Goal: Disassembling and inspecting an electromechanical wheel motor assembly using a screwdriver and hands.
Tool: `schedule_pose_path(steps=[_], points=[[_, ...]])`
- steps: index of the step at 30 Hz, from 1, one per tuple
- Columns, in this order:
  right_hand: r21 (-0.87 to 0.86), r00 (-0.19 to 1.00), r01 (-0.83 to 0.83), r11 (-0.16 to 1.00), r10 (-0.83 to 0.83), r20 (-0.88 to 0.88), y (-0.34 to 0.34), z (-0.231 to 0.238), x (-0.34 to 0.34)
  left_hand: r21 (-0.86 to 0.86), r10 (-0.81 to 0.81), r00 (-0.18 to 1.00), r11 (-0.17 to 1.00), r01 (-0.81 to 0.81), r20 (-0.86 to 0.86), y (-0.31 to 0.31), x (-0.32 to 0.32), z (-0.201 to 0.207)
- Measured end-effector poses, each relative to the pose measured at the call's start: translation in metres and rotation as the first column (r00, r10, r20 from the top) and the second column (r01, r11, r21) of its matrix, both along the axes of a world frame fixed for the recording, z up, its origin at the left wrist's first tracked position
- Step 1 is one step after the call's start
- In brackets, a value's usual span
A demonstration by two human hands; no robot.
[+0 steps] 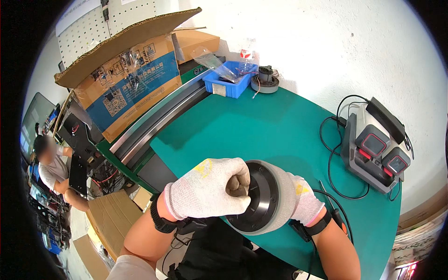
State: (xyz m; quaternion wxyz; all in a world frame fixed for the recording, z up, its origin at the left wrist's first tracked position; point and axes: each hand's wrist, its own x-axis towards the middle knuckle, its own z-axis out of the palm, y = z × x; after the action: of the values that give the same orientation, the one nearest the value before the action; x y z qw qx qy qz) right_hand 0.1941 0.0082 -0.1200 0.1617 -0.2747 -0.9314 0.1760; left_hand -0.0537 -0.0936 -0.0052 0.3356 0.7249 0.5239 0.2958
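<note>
A thick round wheel-like part [266,200], light grey around its rim with a black disc face and small screw holes, is tilted toward me over the near edge of the table. My right hand [305,200], in a white knit glove, grips its right side; the fingers are partly hidden behind the rim. At the left of the black face is my left hand [212,186], gloved too. Its fingers are curled into a pinch against that face, and whatever they hold is hidden. Both wrists wear black straps.
Green table [224,126]. Blue bin [228,84] with plastic bags, beside a round motor-like part [265,81]. Large cardboard box [130,79] at left. Charger dock [373,154] with two battery packs and cables at right. Screwdriver [339,219] by my right wrist. A person [53,168] works far left.
</note>
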Motion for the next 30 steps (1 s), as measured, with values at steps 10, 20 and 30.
schedule_pose_path(steps=[10,20,30], points=[[0.213,0.999,0.014,0.977,-0.021,0.033,-0.008,-0.013,-0.003,0.246,0.173,0.940,0.964,-0.100,-0.295,-0.001,0.025,0.005],[0.226,0.995,0.070,0.972,-0.083,0.047,-0.004,-0.021,-0.010,0.569,0.409,0.912,0.741,-0.356,0.039,-0.038,0.035,-0.055],[0.197,0.989,0.014,0.980,0.014,-0.144,-0.009,-0.001,-0.013,0.657,0.437,0.843,0.740,-0.141,-0.312,-0.026,0.077,-0.056]])
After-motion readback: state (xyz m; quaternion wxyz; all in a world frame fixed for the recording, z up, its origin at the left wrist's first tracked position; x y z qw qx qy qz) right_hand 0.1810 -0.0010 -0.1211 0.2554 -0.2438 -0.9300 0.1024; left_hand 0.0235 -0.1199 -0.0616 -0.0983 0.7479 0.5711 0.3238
